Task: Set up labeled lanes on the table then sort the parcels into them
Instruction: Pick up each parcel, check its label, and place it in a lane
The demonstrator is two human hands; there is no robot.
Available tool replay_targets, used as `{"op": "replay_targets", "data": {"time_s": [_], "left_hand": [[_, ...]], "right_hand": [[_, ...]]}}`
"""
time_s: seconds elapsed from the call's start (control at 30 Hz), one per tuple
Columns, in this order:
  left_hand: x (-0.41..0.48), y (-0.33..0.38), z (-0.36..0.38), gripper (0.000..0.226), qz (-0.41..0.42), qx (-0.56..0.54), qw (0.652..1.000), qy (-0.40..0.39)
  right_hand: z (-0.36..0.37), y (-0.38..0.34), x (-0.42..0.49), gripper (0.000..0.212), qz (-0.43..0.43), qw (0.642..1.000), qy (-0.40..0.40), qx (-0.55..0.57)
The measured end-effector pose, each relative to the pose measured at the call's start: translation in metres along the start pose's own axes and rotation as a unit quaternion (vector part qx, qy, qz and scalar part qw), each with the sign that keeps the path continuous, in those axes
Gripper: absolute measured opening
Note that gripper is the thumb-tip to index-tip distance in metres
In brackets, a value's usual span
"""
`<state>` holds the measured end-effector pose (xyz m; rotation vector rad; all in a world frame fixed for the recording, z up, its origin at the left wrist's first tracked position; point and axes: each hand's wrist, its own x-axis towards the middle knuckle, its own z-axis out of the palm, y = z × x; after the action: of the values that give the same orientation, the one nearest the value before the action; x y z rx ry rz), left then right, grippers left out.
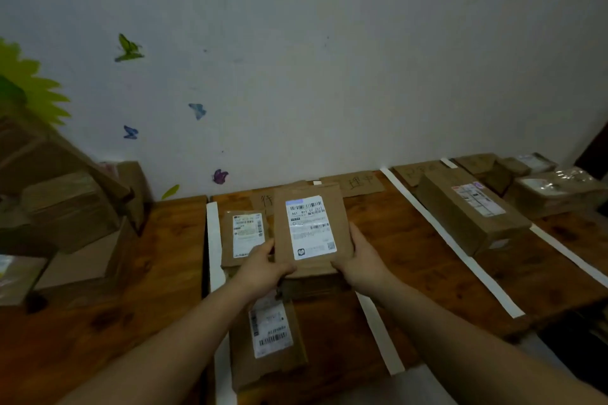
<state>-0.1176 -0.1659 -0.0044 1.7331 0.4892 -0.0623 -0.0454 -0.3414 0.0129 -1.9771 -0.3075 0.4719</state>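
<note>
Now, step in hand: we judge that we are reading the label of a flat brown parcel [311,230] before we choose its lane.
Left hand [263,268]: it pinches the lower left corner of the parcel, thumb on the front face, the other fingers hidden behind.
Right hand [360,256]: it grips the lower right edge in the same way — thumb on front, fingers under.
Parcel: it is held tilted up between both hands, above the lane, with the white label toward us.
Beyond the left hand: a second parcel [245,237] lies flat in the same lane; a third parcel [268,342] lies under our left wrist.
Lane edges: one white strip [215,240] is outside the left hand, another white strip [378,332] is under the right forearm.
Lane sign: a cardboard sign [360,182] lies beyond the fingertips — the writing is too dim to read.
Advice: we should keep the thumbs off the barcode, compare label with sign, then lay the parcel flat between the strips, without covering the other labels.
</note>
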Motion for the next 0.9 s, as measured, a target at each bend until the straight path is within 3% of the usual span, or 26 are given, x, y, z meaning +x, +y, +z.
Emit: {"op": "replay_targets", "data": {"time_s": [0.13, 0.23, 0.37, 0.57, 0.9], "left_hand": [[0.024, -0.018, 0.000, 0.049, -0.041, 0.055, 0.998, 0.000], [0.039, -0.027, 0.004, 0.046, -0.042, 0.097, 0.994, 0.000], [0.060, -0.023, 0.013, 0.052, -0.038, 0.122, 0.992, 0.018], [0.092, -0.004, 0.031, 0.068, -0.079, 0.122, 0.989, 0.035], [0.117, 0.002, 0.045, 0.077, -0.119, 0.187, 0.973, 0.062]], "right_hand": [[0.010, 0.009, 0.029, 0.045, 0.013, 0.999, -0.020, -0.049], [0.011, 0.011, 0.047, 0.046, 0.013, 0.994, -0.068, -0.079], [0.005, 0.033, 0.085, 0.031, 0.010, 0.994, -0.076, -0.076], [-0.008, 0.063, 0.132, 0.055, 0.027, 0.995, -0.080, -0.049], [-0.006, 0.088, 0.160, 0.082, 0.015, 0.983, -0.172, -0.069]]}}
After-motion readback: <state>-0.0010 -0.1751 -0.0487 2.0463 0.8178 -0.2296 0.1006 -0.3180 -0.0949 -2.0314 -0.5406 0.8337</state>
